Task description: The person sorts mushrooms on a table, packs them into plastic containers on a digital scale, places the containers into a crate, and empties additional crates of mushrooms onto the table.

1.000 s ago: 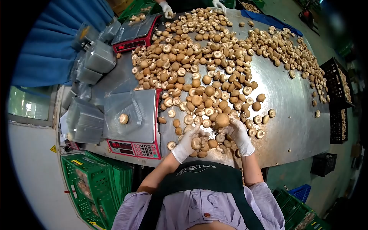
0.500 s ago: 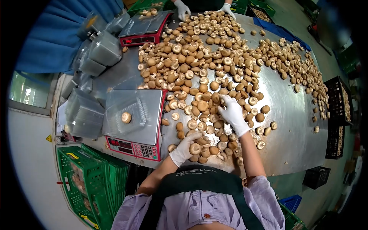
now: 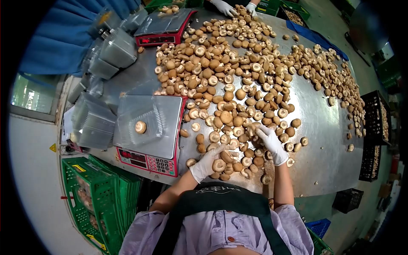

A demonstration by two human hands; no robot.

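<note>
My left hand [image 3: 205,165], in a white glove, curls around a brown-capped shiitake mushroom [image 3: 219,165] at the near edge of the pile. Other mushrooms lie against its fingers, and part of the grip is hidden. To the right, my gloved right hand [image 3: 273,145] pinches a mushroom [image 3: 252,128] at its fingertips, just above the heap. Left of my hands, a digital scale [image 3: 169,146] carries a clear plastic tray [image 3: 149,123] with one mushroom [image 3: 140,127] inside.
Mushrooms cover much of the metal table [image 3: 327,165]. A second scale [image 3: 163,25] and clear plastic containers [image 3: 91,121] stand along the left side. Across the table are another person's gloved hands [image 3: 224,7]. Green crates [image 3: 100,187] stand lower left; black crates [image 3: 375,112] are at right.
My right hand has come nearer to me and slightly right, now with a mushroom at its fingertips. My left hand has barely shifted. The other person's hands have moved closer together.
</note>
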